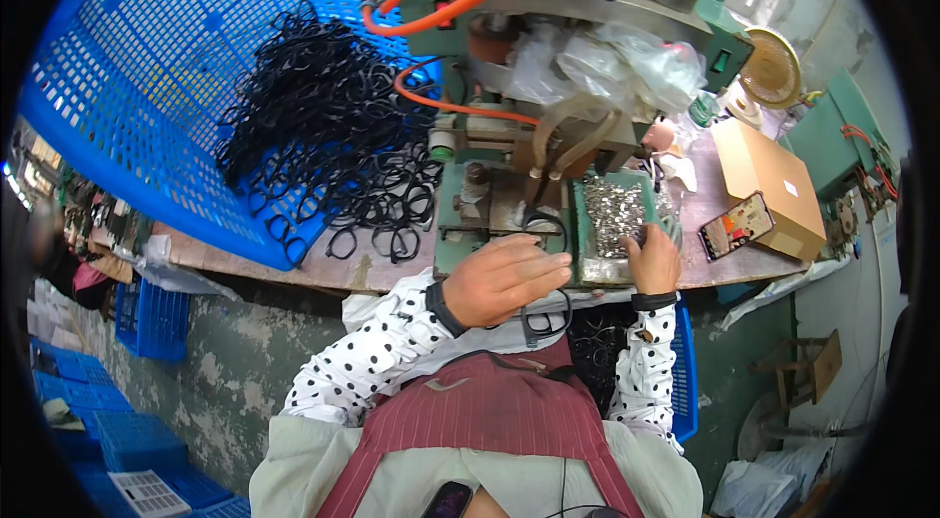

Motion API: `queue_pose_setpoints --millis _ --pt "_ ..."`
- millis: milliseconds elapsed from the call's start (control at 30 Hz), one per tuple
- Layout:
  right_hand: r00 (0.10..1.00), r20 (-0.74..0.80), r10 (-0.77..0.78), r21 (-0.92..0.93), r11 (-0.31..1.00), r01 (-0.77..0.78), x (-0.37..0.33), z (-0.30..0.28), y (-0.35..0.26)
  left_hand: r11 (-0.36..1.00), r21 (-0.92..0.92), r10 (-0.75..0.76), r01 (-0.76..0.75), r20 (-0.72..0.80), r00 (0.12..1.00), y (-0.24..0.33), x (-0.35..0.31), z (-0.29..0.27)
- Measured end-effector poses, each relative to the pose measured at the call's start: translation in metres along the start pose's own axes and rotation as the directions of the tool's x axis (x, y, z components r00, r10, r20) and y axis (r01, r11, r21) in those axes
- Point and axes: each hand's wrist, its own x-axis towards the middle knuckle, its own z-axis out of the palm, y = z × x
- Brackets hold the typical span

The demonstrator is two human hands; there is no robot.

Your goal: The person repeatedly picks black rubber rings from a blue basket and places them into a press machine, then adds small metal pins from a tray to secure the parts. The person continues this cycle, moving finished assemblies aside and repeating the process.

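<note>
My left hand is at the front edge of a green bench press, its fingers stretched forward and close together. A black looped piece shows below these fingers and appears held under them; the palm hides the grip. Just beyond, a second black loop sits at the press's work area. My right hand is at the near right corner of a green tray of small shiny metal parts. Its thumb and fingers are drawn together; what they pinch is too small to make out.
A large blue basket leans at the left, with a heap of black looped pieces spilling onto the table. Orange hoses and plastic bags hang around the press. A phone rests against a cardboard box at the right.
</note>
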Motion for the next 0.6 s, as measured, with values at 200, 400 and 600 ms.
queue_pose_setpoints --millis 200,400,600 --pt "0.98 -0.197 -0.036 0.293 0.951 0.094 0.011 0.037 -0.001 1.0 -0.011 0.001 -0.001 -0.008 1.0 0.0 0.001 0.001" --pt "0.965 -0.182 0.188 0.669 0.743 -0.019 0.01 0.042 0.004 0.986 0.164 -0.022 0.024 -0.012 1.0 0.01 -0.007 -0.012" --pt "0.949 -0.167 0.267 0.724 0.687 -0.066 0.006 0.033 -0.006 0.798 0.527 -0.342 0.293 -0.004 0.94 -0.039 -0.103 -0.052"
